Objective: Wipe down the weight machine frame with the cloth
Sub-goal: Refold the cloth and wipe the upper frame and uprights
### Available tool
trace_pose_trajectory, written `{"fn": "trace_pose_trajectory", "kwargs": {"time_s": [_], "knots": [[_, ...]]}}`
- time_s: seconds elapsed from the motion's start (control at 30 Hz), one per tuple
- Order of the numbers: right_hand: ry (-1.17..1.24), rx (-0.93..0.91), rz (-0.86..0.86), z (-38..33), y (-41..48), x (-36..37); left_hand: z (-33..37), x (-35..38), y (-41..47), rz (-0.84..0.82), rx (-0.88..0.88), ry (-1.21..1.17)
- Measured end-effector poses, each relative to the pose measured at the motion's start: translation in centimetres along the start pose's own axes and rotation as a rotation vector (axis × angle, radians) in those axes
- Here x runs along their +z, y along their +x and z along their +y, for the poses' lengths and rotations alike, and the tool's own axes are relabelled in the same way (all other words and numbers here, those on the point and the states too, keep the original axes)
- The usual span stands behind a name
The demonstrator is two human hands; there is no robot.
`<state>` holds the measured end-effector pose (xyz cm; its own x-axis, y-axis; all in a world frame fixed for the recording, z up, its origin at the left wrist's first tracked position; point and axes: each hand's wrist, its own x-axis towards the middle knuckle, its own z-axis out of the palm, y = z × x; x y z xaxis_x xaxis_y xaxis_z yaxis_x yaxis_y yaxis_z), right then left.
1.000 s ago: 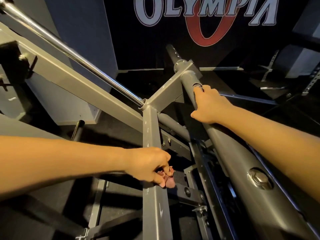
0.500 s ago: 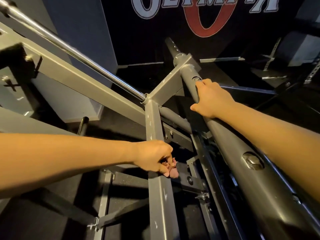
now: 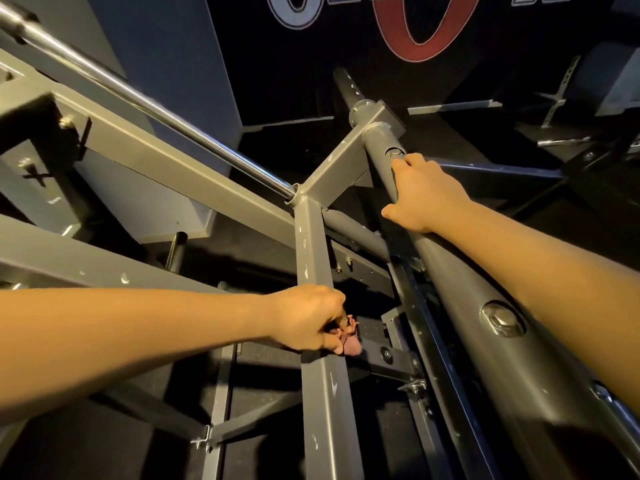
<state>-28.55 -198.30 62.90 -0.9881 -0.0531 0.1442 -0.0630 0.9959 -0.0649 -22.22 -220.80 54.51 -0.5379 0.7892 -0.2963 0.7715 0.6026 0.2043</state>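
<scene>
The grey weight machine frame fills the view, with a square vertical post point(image 3: 313, 251) in the middle and a thick round tube point(image 3: 460, 289) running from upper centre to lower right. My left hand point(image 3: 308, 317) grips a small pink cloth point(image 3: 349, 336) and holds it against the square post; only a crumpled bit of cloth shows past my fingers. My right hand point(image 3: 422, 192) is wrapped over the upper part of the round tube, just below its welded joint.
A chrome bar point(image 3: 138, 95) slants from the top left down to the joint of the post. A flat grey beam point(image 3: 166, 164) runs below it. Dark floor and lower crossbars point(image 3: 249, 427) lie beneath. A black wall banner with large letters hangs behind.
My left hand with the cloth has slid a short way up the square post. My right hand keeps its hold on the round tube. The camera has tilted down slightly.
</scene>
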Motion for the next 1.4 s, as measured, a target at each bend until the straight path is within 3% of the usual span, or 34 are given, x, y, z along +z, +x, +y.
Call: {"fn": "trace_pose_trajectory", "kwargs": {"time_s": [0.17, 0.23, 0.3, 0.43, 0.5, 0.63, 0.7, 0.77, 0.9, 0.93, 1.0, 1.13, 1.2, 1.27, 1.37, 1.4], "knots": [[0.012, -0.004, 0.002, 0.3, 0.2, 0.1, -5.1, -3.0, 3.6, 0.209, -0.221, 0.097], [0.016, -0.012, 0.005, 0.4, 0.4, 0.1, -5.2, -2.3, 3.6, 0.239, -0.223, 0.115], [0.026, -0.008, 0.006, 0.4, 0.4, 0.1, -3.0, -1.9, 1.4, 0.167, -0.162, 0.009], [0.019, -0.004, 0.014, 0.2, 0.4, 0.1, 3.2, -0.4, -2.4, -0.134, 0.030, -0.160], [0.023, -0.007, 0.015, 0.3, 0.4, 0.3, 2.5, -0.3, -2.0, -0.071, 0.024, -0.086], [0.028, -0.020, 0.013, 0.4, 0.6, 0.3, -3.2, -2.7, 1.0, 0.221, -0.167, 0.065], [0.030, -0.017, 0.015, 0.5, 0.7, 0.2, -3.8, -2.4, 1.5, 0.274, -0.245, 0.094], [0.026, -0.015, 0.002, 0.5, 0.5, 0.1, -1.6, -1.7, 1.2, 0.186, -0.247, 0.033], [0.031, -0.018, -0.006, 0.4, 0.5, 0.0, 6.4, 0.5, -2.6, -0.195, 0.074, -0.214], [0.032, -0.019, -0.010, 0.4, 0.5, 0.0, 7.0, 0.9, -3.0, -0.225, 0.107, -0.218], [0.041, -0.018, -0.016, 0.4, 0.5, 0.0, 6.1, 0.9, -2.9, -0.175, 0.124, -0.122], [0.050, -0.021, -0.009, 0.4, 0.4, 0.0, 1.2, 0.1, -0.9, 0.135, -0.114, 0.088], [0.033, -0.022, -0.009, 0.3, 0.3, 0.0, 0.7, 0.2, -0.8, 0.203, -0.151, 0.128], [0.023, -0.021, -0.009, 0.3, 0.3, 0.0, 2.4, 0.5, -1.8, 0.140, -0.076, 0.037], [0.026, -0.026, -0.001, 0.3, 0.4, 0.1, 6.5, 1.2, -4.4, -0.120, 0.141, -0.137], [0.030, -0.026, -0.001, 0.3, 0.4, 0.1, 6.6, 1.5, -4.7, -0.139, 0.192, -0.142]]}}
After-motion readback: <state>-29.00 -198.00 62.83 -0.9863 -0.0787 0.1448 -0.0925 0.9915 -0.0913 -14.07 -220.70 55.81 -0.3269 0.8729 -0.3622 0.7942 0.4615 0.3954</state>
